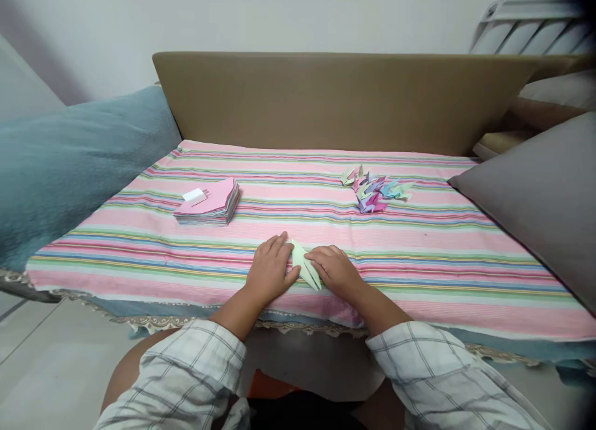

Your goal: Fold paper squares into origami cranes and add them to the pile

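A pale green folded paper (pixel 305 267), long and pointed with a split at its near end, lies on the striped cloth between my two hands. My left hand (pixel 272 265) holds its left side, with the thumb and index finger against the edge. From the right, my right hand (pixel 336 267) grips the upper right edge with bent fingers and thumb; what lies beneath those fingertips is hidden. Farther off to the right sits a pile of colourful folded paper cranes (pixel 372 191). On the left rests a thick stack of coloured paper sheets (pixel 212 203), pink on top.
A small white block (pixel 194 197) lies on the paper stack. The striped cloth (pixel 288 200) covers the seat. A brown backrest board (pixel 326 101) stands behind it. Cushions flank the seat, blue (pixel 84 163) on the left and grey (pixel 540 200) on the right.
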The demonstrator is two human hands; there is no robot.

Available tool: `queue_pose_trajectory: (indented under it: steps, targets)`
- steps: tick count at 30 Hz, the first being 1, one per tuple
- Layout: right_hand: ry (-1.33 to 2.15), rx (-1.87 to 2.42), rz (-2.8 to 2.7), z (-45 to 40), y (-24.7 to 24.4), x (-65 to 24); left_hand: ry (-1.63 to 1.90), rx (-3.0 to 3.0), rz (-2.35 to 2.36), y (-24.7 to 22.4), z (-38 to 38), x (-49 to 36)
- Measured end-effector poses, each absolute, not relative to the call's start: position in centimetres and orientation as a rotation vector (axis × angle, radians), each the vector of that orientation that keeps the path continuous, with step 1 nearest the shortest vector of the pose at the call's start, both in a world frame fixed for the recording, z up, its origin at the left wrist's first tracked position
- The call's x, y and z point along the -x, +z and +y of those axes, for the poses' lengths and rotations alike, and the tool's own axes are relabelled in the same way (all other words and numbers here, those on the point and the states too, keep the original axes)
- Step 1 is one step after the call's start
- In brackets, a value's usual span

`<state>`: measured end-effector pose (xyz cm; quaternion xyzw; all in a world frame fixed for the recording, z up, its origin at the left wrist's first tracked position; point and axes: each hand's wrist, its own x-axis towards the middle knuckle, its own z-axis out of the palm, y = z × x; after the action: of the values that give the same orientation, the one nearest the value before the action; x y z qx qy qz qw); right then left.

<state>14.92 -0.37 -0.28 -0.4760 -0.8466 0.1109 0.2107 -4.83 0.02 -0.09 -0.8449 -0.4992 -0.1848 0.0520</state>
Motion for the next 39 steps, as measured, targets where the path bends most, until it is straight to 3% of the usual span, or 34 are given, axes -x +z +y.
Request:
queue_pose_trajectory:
  steps: [14,39]
  targets:
    - [0.071,1.551,-2.464,0.5,0.3,-12.8,-0.621,2.635,-1.407,-0.2,-0.5,4.7]
    - [0.131,1.698,-2.543,1.9,1.3,-11.6,-0.579,2.652,-1.464,-0.5,-0.6,4.6]
